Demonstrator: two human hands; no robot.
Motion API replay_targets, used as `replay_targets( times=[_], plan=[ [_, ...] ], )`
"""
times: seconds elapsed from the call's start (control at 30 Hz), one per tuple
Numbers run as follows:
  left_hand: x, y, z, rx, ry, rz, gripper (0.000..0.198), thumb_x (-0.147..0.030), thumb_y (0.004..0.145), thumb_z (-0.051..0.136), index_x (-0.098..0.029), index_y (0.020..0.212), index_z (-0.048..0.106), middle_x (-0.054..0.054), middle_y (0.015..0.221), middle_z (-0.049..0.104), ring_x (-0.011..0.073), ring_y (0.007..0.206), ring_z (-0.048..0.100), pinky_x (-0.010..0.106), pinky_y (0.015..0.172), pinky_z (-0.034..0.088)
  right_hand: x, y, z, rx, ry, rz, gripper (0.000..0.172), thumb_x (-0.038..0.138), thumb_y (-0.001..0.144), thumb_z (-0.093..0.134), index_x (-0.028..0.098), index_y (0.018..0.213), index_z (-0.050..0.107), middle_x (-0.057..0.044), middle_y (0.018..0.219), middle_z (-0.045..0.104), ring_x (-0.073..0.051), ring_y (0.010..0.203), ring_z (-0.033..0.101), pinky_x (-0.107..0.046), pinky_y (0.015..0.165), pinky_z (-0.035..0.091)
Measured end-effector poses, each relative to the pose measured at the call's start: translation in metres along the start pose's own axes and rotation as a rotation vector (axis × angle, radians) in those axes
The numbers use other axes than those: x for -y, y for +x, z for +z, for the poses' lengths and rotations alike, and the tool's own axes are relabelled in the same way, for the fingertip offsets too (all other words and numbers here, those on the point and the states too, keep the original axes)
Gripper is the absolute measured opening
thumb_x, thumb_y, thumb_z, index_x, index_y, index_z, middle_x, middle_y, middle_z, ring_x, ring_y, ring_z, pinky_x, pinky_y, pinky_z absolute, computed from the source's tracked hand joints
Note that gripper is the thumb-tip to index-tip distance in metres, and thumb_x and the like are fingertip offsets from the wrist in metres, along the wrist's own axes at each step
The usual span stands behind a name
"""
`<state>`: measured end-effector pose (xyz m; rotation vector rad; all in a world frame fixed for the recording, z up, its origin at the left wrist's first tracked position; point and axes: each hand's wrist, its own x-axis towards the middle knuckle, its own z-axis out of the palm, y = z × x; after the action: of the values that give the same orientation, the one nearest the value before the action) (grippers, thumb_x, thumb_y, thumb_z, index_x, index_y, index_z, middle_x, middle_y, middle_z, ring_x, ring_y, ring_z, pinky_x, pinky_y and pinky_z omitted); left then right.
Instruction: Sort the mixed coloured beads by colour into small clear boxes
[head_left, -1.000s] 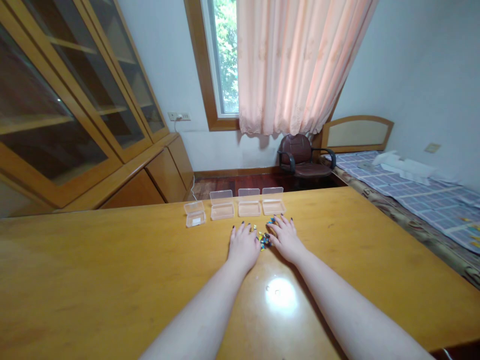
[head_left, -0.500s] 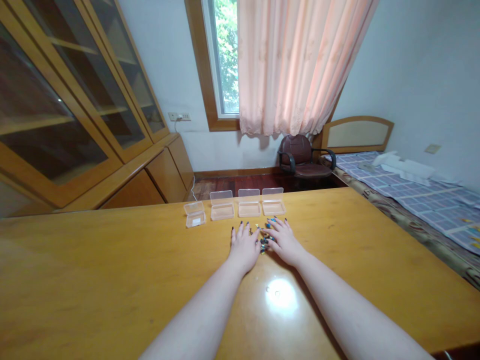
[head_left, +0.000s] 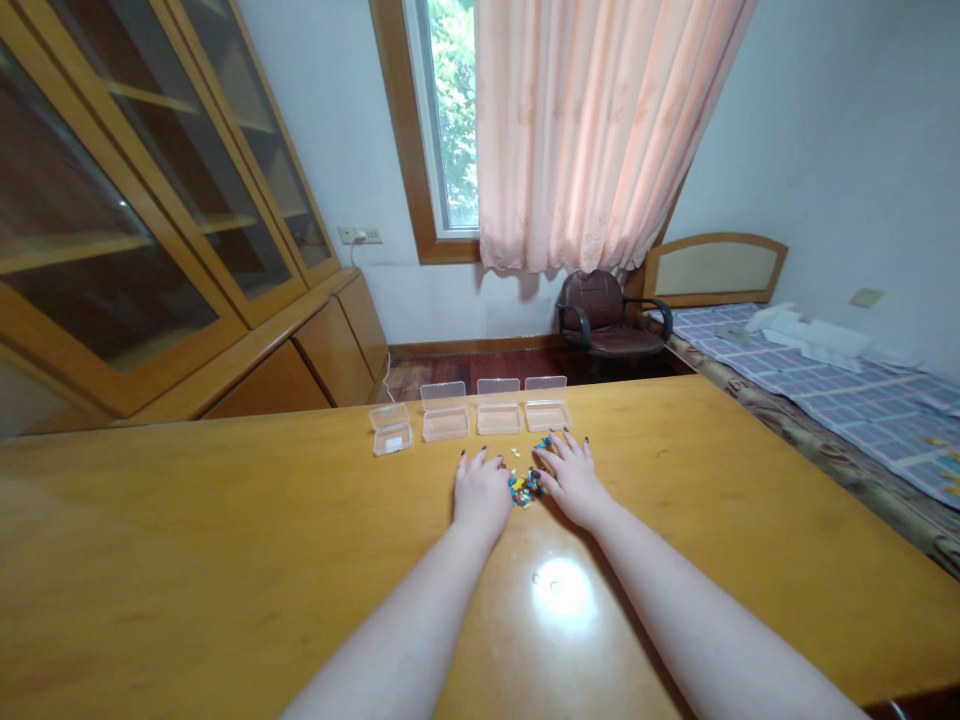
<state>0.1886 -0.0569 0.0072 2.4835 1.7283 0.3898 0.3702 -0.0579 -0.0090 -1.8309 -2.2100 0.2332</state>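
Observation:
Both my hands rest palm-down on a wooden table (head_left: 225,560). Between them lies a small heap of tiny coloured pieces (head_left: 523,485), blue, yellow and dark. My left hand (head_left: 481,489) lies just left of the heap, its fingers spread and partly curled on the wood. My right hand (head_left: 570,474) lies just right of it with fingers stretched out flat, fingertips by a few stray pieces. Neither hand holds anything I can see. Beyond the hands stands a row of several small clear plastic boxes (head_left: 445,419) with lids open.
The table's far edge runs just behind the boxes. A glass-door wooden cabinet (head_left: 150,230) stands at the left. A dark office chair (head_left: 604,315) stands under the curtained window. A bed (head_left: 825,390) with a checked cover runs along the right.
My hands slid closer together, then eased apart a little; the left fingers curled in slightly. The coloured pieces lie more gathered between the hands.

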Motion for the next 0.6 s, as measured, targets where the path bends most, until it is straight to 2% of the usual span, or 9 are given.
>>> replay_targets(
  times=[0.13, 0.27, 0.37, 0.5, 0.6],
  plan=[
    [0.0008, 0.0017, 0.0067, 0.012, -0.013, 0.02, 0.029, -0.02, 0.085, 0.047, -0.026, 0.103, 0.069, 0.003, 0.12, 0.063, 0.0266, 0.125, 0.042, 0.052, 0.11, 0.018, 0.0017, -0.0026, -0.0019, 0.047, 0.022, -0.103, 0.045, 0.045, 0.09, 0.04, 0.029, 0.132, 0.048, -0.006, 0.148, 0.032, -0.03, 0.138, 0.016, -0.056, 0.109, 0.009],
    [0.0004, 0.0025, 0.0069, -0.02, -0.027, -0.037, 0.037, -0.018, 0.084, 0.046, -0.024, 0.117, 0.061, 0.006, 0.125, 0.06, 0.0243, 0.124, 0.043, 0.05, 0.109, 0.021, 0.0051, -0.0045, -0.0019, 0.134, 0.013, -0.193, 0.048, 0.049, 0.089, 0.044, 0.034, 0.134, 0.045, -0.006, 0.149, 0.029, -0.032, 0.138, 0.015, -0.057, 0.108, 0.009],
    [-0.0003, 0.0021, 0.0031, -0.036, -0.006, -0.094, 0.031, -0.02, 0.084, 0.046, -0.021, 0.108, 0.066, 0.008, 0.122, 0.061, 0.0252, 0.123, 0.044, 0.05, 0.108, 0.022, 0.0054, -0.0045, -0.0038, 0.132, 0.022, -0.19, 0.044, 0.049, 0.089, 0.043, 0.035, 0.13, 0.05, -0.006, 0.147, 0.033, -0.033, 0.137, 0.017, -0.058, 0.107, 0.01],
    [-0.0011, 0.0009, 0.0008, -0.025, 0.01, -0.083, 0.026, -0.02, 0.083, 0.047, -0.021, 0.094, 0.071, 0.007, 0.117, 0.064, 0.0268, 0.122, 0.046, 0.051, 0.107, 0.022, 0.0055, -0.0049, -0.0089, 0.078, 0.066, -0.185, 0.034, 0.043, 0.09, 0.043, 0.031, 0.114, 0.064, -0.004, 0.14, 0.044, -0.03, 0.136, 0.021, -0.056, 0.109, 0.009],
    [-0.0023, 0.0005, 0.002, -0.011, 0.007, -0.07, 0.027, -0.019, 0.083, 0.047, -0.021, 0.094, 0.071, 0.007, 0.115, 0.065, 0.0274, 0.121, 0.046, 0.051, 0.106, 0.024, 0.0083, -0.0054, -0.0094, 0.071, 0.063, -0.206, 0.035, 0.042, 0.089, 0.045, 0.032, 0.119, 0.06, -0.004, 0.142, 0.041, -0.029, 0.137, 0.019, -0.054, 0.11, 0.007]
  ],
)
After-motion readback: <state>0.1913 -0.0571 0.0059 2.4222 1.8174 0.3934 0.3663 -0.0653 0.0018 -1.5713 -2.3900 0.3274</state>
